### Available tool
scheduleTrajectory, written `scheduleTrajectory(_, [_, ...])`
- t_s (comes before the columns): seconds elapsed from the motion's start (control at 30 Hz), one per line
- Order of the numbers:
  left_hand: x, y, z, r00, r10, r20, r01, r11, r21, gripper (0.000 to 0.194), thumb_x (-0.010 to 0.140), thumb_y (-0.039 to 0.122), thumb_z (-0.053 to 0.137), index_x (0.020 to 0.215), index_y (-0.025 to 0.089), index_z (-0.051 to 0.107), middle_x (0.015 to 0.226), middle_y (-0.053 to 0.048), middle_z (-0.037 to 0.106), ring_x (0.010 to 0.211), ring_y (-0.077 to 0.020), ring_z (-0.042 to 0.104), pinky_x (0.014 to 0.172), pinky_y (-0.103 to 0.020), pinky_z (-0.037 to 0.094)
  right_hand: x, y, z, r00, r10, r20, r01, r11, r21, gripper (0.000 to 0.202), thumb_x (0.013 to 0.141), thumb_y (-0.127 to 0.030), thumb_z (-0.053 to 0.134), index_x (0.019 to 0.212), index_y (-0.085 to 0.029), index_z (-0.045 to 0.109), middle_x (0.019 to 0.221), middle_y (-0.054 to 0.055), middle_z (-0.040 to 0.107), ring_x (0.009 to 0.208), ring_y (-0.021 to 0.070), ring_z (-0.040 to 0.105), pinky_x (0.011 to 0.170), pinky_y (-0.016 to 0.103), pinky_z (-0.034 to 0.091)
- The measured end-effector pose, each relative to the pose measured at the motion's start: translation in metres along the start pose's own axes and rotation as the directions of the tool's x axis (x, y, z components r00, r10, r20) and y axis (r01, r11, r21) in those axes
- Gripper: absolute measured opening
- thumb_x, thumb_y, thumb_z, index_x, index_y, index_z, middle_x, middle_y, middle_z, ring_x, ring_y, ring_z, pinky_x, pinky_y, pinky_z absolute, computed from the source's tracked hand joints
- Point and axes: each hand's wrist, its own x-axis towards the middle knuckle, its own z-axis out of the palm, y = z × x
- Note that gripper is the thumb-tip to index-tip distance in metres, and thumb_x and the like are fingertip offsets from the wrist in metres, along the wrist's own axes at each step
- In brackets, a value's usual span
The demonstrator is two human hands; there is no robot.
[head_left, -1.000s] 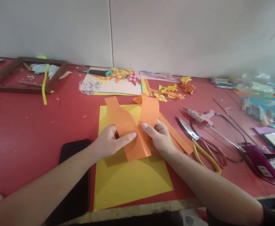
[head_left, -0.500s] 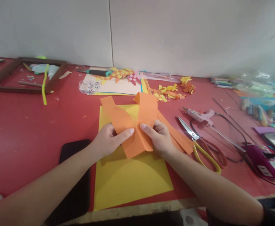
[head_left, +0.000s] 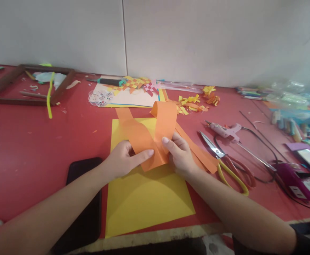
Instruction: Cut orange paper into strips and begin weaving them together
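Note:
Both my hands hold a wide orange paper strip [head_left: 140,136] that is creased near its middle and curls up in a loop at its right part. My left hand [head_left: 123,159] pinches it from the left, thumb on top and fingers hidden beneath. On the other side my right hand [head_left: 181,152] grips it close to the crease, its thumb pressing on the paper. Below lies a yellow paper sheet [head_left: 149,205]. More orange strips [head_left: 201,154] rest flat by my right hand, partly under it.
Scissors [head_left: 224,159] and a pink glue gun [head_left: 226,131] with its cable lie on the right, near a magenta power strip [head_left: 300,180]. A black phone [head_left: 84,198] is under my left forearm. Paper scraps [head_left: 189,104], a woven paper piece [head_left: 136,84] and a wooden frame [head_left: 71,76] are farther back.
The strip's near end has risen slightly and folded closer together. My right thumb has shifted a little up and right, and my left thumb slightly down, widening the gap between them.

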Motion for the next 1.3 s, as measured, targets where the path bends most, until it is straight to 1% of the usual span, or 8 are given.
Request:
scheduleTrajectory(0.17, [0.0012,-0.0003,-0.0007,1.000,0.011,-0.018,-0.011,1.000,-0.012,0.032,0.085,0.048,0.068,0.096,0.018,0.072,0.099,-0.006,0.077,0.092,-0.0237,0.072,0.075,-0.030,0.056,-0.0017,-0.0009,0.0035,0.995,0.088,-0.052,-0.092,0.993,-0.071,0.027,0.082,-0.047,0.073,0.101,-0.028,0.070,0.107,0.004,0.076,0.099,0.0246,0.072,0.089,0.043,0.058])
scheduleTrajectory(0.43, [0.0008,0.0004,-0.0009,0.999,-0.008,-0.031,0.008,1.000,-0.001,0.033,0.086,0.048,0.067,0.100,0.018,0.070,0.102,-0.007,0.076,0.093,-0.0234,0.071,0.075,-0.030,0.056,0.0017,-0.0012,-0.0007,0.995,0.052,-0.089,-0.063,0.991,-0.119,0.026,0.085,-0.048,0.069,0.103,-0.029,0.070,0.110,0.003,0.074,0.107,0.0246,0.068,0.087,0.038,0.058])
scheduleTrajectory(0.53, [-0.0002,0.0005,0.0000,0.999,-0.027,-0.037,0.030,0.996,0.084,0.035,0.088,0.051,0.064,0.095,0.017,0.067,0.086,-0.006,0.075,0.077,-0.0204,0.070,0.063,-0.027,0.054,0.0018,-0.0022,-0.0034,0.995,0.069,-0.072,-0.076,0.992,-0.104,0.024,0.086,-0.047,0.069,0.100,-0.029,0.071,0.105,0.002,0.075,0.100,0.0241,0.070,0.084,0.037,0.059])
scheduleTrajectory(0.63, [-0.0018,0.0018,0.0023,0.999,-0.035,-0.019,0.037,0.989,0.140,0.036,0.091,0.053,0.059,0.086,0.017,0.061,0.066,-0.002,0.068,0.055,-0.0140,0.061,0.048,-0.023,0.045,0.0003,-0.0043,-0.0023,0.995,0.045,-0.093,-0.057,0.990,-0.130,0.022,0.087,-0.047,0.067,0.098,-0.029,0.071,0.102,0.003,0.074,0.097,0.0235,0.070,0.081,0.037,0.059])
scheduleTrajectory(0.8, [-0.0022,0.0054,0.0042,0.998,-0.064,0.001,0.063,0.982,0.180,0.041,0.092,0.053,0.056,0.071,0.018,0.056,0.055,0.000,0.064,0.040,-0.0081,0.047,0.038,-0.019,0.034,-0.0017,-0.0038,-0.0006,0.986,-0.025,-0.166,-0.021,0.963,-0.268,0.025,0.088,-0.051,0.064,0.096,-0.028,0.069,0.097,0.003,0.074,0.091,0.0232,0.069,0.077,0.037,0.059])
scheduleTrajectory(0.93, [-0.0007,0.0064,0.0031,0.995,-0.103,0.020,0.098,0.981,0.169,0.045,0.093,0.054,0.055,0.068,0.017,0.059,0.056,-0.003,0.067,0.042,-0.0090,0.050,0.038,-0.019,0.035,-0.0024,-0.0002,-0.0015,0.984,-0.050,-0.169,0.002,0.962,-0.273,0.025,0.089,-0.052,0.062,0.095,-0.028,0.066,0.097,0.003,0.073,0.090,0.0224,0.069,0.074,0.035,0.058])
scheduleTrajectory(1.13, [0.0010,0.0040,0.0020,0.995,-0.082,0.053,0.078,0.995,0.068,0.041,0.092,0.054,0.056,0.076,0.016,0.063,0.062,-0.004,0.070,0.048,-0.0109,0.057,0.044,-0.019,0.040,-0.0028,0.0001,0.0012,0.975,-0.124,-0.184,0.073,0.962,-0.262,0.023,0.091,-0.048,0.062,0.106,-0.032,0.066,0.104,0.001,0.073,0.092,0.0210,0.069,0.078,0.035,0.057])
scheduleTrajectory(1.3, [0.0020,0.0009,0.0013,0.997,-0.063,0.043,0.062,0.998,0.032,0.044,0.092,0.054,0.057,0.075,0.014,0.065,0.062,-0.006,0.070,0.049,-0.0103,0.056,0.048,-0.020,0.041,-0.0021,-0.0037,0.0013,0.961,-0.165,-0.223,0.094,0.949,-0.300,0.023,0.092,-0.048,0.059,0.103,-0.029,0.066,0.106,0.003,0.072,0.101,0.0233,0.068,0.082,0.036,0.056])
